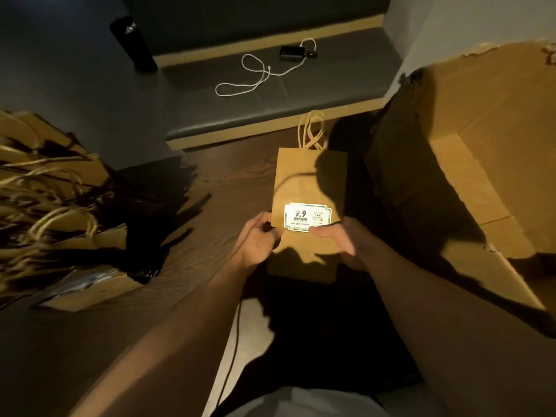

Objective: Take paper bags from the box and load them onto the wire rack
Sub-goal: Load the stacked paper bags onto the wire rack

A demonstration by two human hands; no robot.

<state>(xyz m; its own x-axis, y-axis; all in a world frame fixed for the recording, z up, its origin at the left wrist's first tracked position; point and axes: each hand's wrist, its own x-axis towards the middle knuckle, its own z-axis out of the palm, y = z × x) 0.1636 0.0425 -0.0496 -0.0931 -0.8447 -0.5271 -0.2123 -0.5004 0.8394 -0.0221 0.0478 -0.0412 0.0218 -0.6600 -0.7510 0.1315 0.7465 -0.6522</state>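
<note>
A flat brown paper bag (304,182) with twisted handles and a white printed label (307,217) is held over the dark wooden table. My left hand (255,239) grips its left edge near the label. My right hand (340,239) holds its right side, thumb lying just under the label. A large open cardboard box (481,152) stands at the right, close to my right arm. At the left lies a pile of more brown paper bags (54,212) with their handles fanned out. No wire rack is in view.
The dark wooden table (216,188) runs under the bag. Behind it is a grey bench seat (301,94) with a white cable (255,73) and a small black device (290,52). A black cylinder (134,43) stands at the back left.
</note>
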